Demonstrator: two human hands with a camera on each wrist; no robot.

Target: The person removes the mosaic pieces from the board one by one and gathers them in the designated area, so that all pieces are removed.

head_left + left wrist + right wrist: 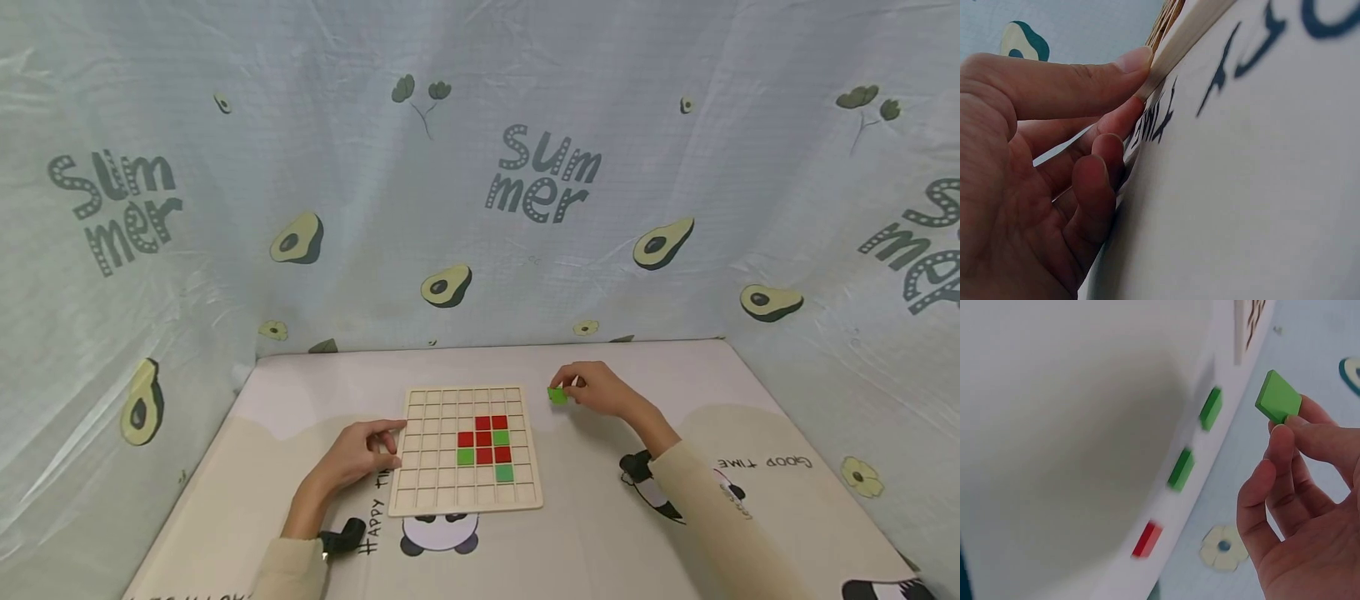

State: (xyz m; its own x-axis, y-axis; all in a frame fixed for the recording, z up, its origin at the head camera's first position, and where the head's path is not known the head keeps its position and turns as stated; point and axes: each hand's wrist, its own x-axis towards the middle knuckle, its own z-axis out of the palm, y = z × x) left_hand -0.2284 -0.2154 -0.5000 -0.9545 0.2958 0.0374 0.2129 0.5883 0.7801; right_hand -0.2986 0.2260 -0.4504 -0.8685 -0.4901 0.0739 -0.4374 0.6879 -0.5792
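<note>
A pale wooden grid board [426,482] lies on the table with several red tiles [483,456] and green tiles [466,456] in its squares, right of its middle. My left hand [356,457] is at the board's left side, thumb and forefinger spread along the edge and touching it. In the left wrist view, the thumb rests against the board's edge [1185,39] while the other fingers bend loosely. Past the board's far right corner, my right hand [598,388] pinches a square green tile [1280,399] between thumb and fingers.
In the right wrist view, two loose green tiles [1211,409] and a red tile [1147,540] lie in a row on the table. A printed cloth [600,517] covers the tabletop. Hanging sheets [360,275] with avocado prints enclose the back and sides.
</note>
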